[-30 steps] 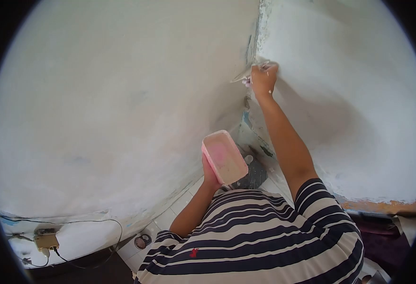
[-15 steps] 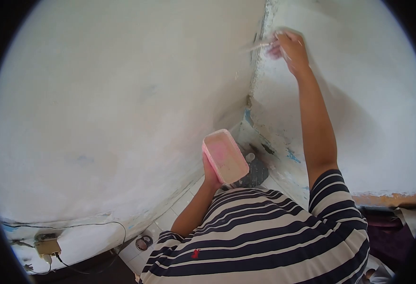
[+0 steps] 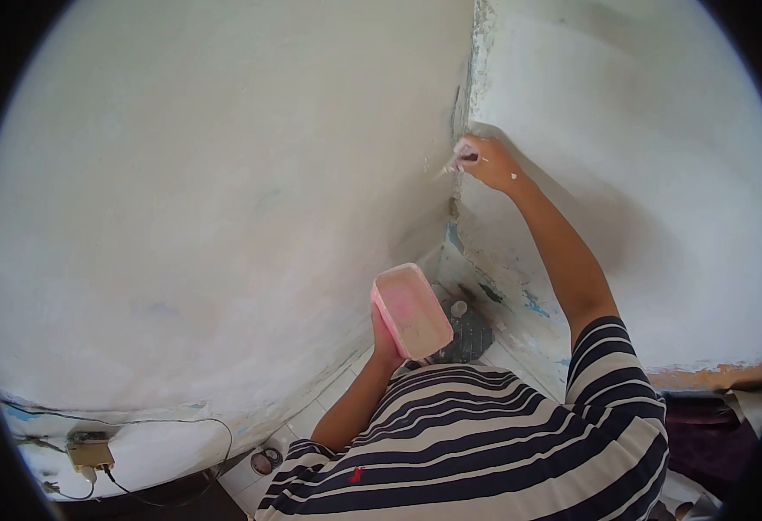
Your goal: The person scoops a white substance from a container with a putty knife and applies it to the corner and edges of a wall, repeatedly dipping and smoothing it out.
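Note:
My left hand [image 3: 387, 340] grips a pink rectangular plastic tub [image 3: 414, 314] by its left side, tilted so that its inside faces me. Pale residue coats the tub's walls and bottom. My right hand [image 3: 483, 163] is raised to the corner where two walls meet, fingers closed round a thin pale tool [image 3: 447, 168]. The tool's tip points left at the left wall [image 3: 251, 174]; most of it is hidden in my fingers, and I cannot tell its exact kind. White smears mark the fingers and wrist.
Flaking plaster and blue paint patches run down the corner [image 3: 455, 234] and low on the right wall [image 3: 650, 234]. A dark speckled object [image 3: 472, 334] stands on the tiled floor behind the tub. A socket box [image 3: 90, 453] with cables hangs lower left.
My right hand has moved down and slightly left along the corner with the tool in it. The tub sits a little lower in view, still in my left hand.

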A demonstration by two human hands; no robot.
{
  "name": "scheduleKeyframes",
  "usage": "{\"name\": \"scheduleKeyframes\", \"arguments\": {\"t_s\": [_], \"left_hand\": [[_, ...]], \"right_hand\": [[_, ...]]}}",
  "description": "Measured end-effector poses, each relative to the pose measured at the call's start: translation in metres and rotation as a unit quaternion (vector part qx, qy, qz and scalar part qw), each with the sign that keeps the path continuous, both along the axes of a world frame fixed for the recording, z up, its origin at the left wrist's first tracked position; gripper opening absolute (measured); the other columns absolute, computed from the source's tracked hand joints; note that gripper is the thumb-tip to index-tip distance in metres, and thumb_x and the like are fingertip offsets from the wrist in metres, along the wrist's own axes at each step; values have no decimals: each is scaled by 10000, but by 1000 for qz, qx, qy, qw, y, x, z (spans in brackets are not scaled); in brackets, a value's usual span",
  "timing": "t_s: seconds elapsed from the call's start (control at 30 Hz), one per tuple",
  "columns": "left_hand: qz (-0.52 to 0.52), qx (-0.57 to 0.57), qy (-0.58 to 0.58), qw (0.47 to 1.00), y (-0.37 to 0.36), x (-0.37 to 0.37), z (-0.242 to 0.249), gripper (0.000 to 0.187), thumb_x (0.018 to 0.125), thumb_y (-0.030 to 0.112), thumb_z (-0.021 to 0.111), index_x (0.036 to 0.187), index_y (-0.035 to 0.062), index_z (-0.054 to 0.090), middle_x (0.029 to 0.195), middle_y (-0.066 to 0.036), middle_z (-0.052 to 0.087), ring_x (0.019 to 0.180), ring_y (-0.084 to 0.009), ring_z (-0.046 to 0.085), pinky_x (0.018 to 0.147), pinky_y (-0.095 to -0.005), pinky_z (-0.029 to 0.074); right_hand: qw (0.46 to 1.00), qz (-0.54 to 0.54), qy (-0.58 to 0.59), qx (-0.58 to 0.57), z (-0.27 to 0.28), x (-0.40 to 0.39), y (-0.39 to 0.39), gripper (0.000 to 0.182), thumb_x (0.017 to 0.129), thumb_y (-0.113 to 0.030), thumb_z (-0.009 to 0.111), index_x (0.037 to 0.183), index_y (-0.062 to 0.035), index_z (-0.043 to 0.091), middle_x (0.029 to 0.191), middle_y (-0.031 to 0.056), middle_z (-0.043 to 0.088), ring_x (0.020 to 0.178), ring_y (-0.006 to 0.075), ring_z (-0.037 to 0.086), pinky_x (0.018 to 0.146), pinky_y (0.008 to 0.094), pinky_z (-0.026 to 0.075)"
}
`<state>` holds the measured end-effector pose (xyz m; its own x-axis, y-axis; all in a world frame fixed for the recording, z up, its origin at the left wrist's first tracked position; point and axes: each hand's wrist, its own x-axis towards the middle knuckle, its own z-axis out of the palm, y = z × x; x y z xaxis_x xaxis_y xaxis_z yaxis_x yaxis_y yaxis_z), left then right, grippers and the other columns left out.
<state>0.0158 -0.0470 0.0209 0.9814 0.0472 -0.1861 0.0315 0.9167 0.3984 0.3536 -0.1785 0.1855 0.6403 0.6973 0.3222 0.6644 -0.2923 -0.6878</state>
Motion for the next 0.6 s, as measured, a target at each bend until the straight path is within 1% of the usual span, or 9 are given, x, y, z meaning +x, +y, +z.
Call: {"name": "scheduleKeyframes", "arguments": {"t_s": [0.1,0.17,0.23,0.3,0.37,0.4,0.5,0.53,0.6], "left_hand": [[24,4,26,999,-4,-1,2,792,990,707,196,1479,124,417,1396,-118,559,1244,-313,575,1043,-493,483],[48,10,39,998,-3,-1,-1,788,990,708,198,1491,135,403,1419,-105,544,1264,-308,561,1052,-492,476],[53,14,35,998,-2,0,-4,804,978,724,192,1495,143,397,1423,-100,538,1272,-310,554,1063,-499,462],[58,17,31,998,-3,-2,-7,821,967,740,186,1500,151,392,1427,-95,533,1280,-311,546,1074,-507,449],[75,23,24,997,-4,-2,-8,824,958,752,212,1492,154,402,1415,-94,542,1267,-311,556,1062,-510,458],[77,22,21,997,-5,0,-5,824,958,752,212,1492,154,402,1415,-94,542,1267,-311,556,1062,-510,458],[47,5,3,999,-9,1,3,821,954,756,224,1482,156,413,1402,-93,551,1254,-310,566,1053,-512,464],[56,7,16,998,-10,3,3,822,953,756,228,1479,154,417,1398,-96,554,1249,-311,570,1051,-513,465],[66,13,32,997,-9,4,3,822,952,757,232,1476,152,420,1393,-99,557,1244,-312,573,1049,-514,466]], "right_hand": [[995,-64,-66,43,21,6,12,230,847,-92,697,1041,-1,614,957,135,749,855,224,717,748,326,530],[994,-58,-24,84,68,-17,6,199,863,-96,682,1031,-10,616,964,117,755,831,201,707,728,316,526],[989,-99,-62,89,91,-19,-4,222,883,-125,720,1057,-23,627,906,107,755,683,141,643,632,282,491],[986,-69,-97,120,88,-14,-15,205,890,-115,708,1050,-20,621,905,99,760,640,145,619,612,299,483],[998,1,-42,-50,79,-19,-21,181,904,-111,689,1021,-7,600,919,106,761,668,163,642,641,314,495],[997,32,-60,-44,53,-10,-17,187,901,-114,700,1001,-8,581,932,119,758,689,189,647,654,334,500],[1000,-8,10,12,21,-7,4,222,884,-145,725,1001,-19,584,939,152,745,817,264,701,716,358,517],[998,-51,3,-47,27,-3,11,262,880,-156,735,1036,-11,582,953,162,741,853,271,708,747,351,520],[996,-70,-46,40,52,-3,14,260,870,-152,755,1022,-7,602,952,144,739,785,229,680,720,331,520]]}}
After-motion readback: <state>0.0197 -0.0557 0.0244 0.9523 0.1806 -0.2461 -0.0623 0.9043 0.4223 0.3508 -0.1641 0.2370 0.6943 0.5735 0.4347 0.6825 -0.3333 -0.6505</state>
